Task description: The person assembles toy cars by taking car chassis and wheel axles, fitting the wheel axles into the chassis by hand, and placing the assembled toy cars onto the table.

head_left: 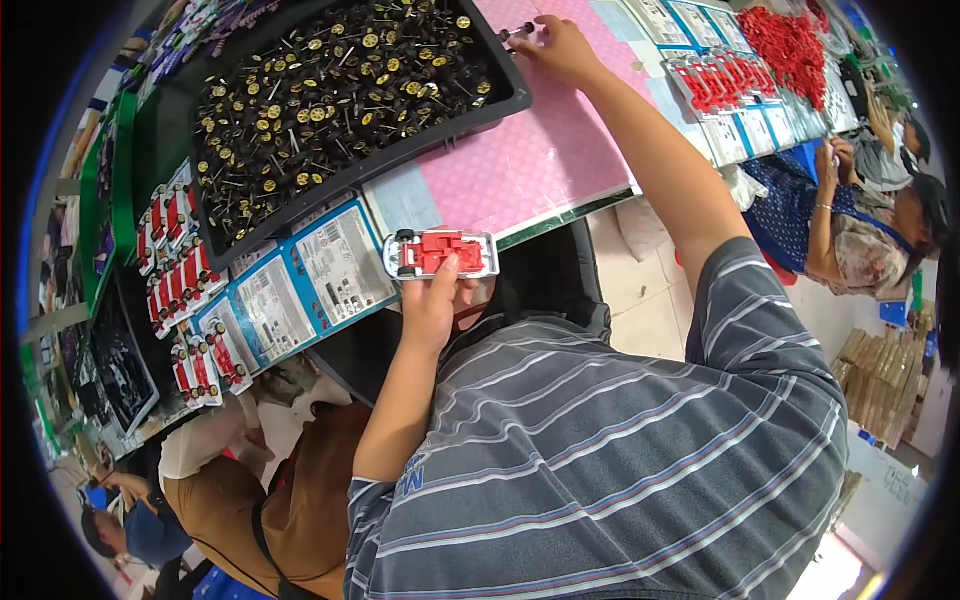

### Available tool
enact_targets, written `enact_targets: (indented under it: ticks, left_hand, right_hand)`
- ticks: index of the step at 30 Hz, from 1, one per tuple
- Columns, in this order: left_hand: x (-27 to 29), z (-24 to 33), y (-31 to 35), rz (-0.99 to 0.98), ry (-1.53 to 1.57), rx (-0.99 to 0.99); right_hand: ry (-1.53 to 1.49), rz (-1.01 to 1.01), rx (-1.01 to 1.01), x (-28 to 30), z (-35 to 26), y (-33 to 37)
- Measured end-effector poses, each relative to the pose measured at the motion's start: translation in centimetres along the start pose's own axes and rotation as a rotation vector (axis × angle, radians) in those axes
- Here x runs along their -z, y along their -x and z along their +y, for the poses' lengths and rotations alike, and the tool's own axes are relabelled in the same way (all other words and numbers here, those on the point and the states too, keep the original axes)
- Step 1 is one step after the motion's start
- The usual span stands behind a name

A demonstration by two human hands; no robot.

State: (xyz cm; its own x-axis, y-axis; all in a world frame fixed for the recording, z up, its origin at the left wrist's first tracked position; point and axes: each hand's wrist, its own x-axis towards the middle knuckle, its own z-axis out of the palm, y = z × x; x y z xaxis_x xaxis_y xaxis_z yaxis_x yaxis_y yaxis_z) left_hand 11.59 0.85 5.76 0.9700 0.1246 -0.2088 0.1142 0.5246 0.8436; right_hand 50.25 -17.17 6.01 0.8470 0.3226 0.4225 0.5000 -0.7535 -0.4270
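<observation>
My left hand (436, 310) grips a toy car (468, 262) turned underside up, just off the table's front edge. The car has a white body and a red base, with a black wheel pair at its left end; no wheels show at its right end. Out over the pink table cover, my right hand (566, 56) pinches a wheel axle (516, 33) beside the right rim of a black tray (512, 100). Heaped in that tray are many wheel axles (330, 95) with black tyres and yellow hubs.
Left of the tray stand rows of red and white toy cars (185, 285). At the far right lie red car bases (720, 80) in a row and a heap of red parts (785, 50). Co-workers sit at both sides, one in brown (290, 500) close to my left.
</observation>
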Motion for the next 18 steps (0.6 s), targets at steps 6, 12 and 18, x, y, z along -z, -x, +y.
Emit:
enact_targets:
  ticks: [6, 12, 18]
  left_hand:
    - [-0.4, 0.7, 0.0, 0.036, 0.058, 0.006]
    - [1.0, 0.0, 0.0, 0.033, 0.027, 0.013]
    - [0.6, 0.5, -0.9, -0.031, 0.040, 0.001]
  right_hand:
    - [0.058, -0.041, -0.122, -1.0, -1.4, -2.9]
    - [-0.408, 0.023, -0.202, 6.7, -9.3, 9.2]
    - [-0.697, -0.219, -0.118, 8.2, -15.2, 22.1]
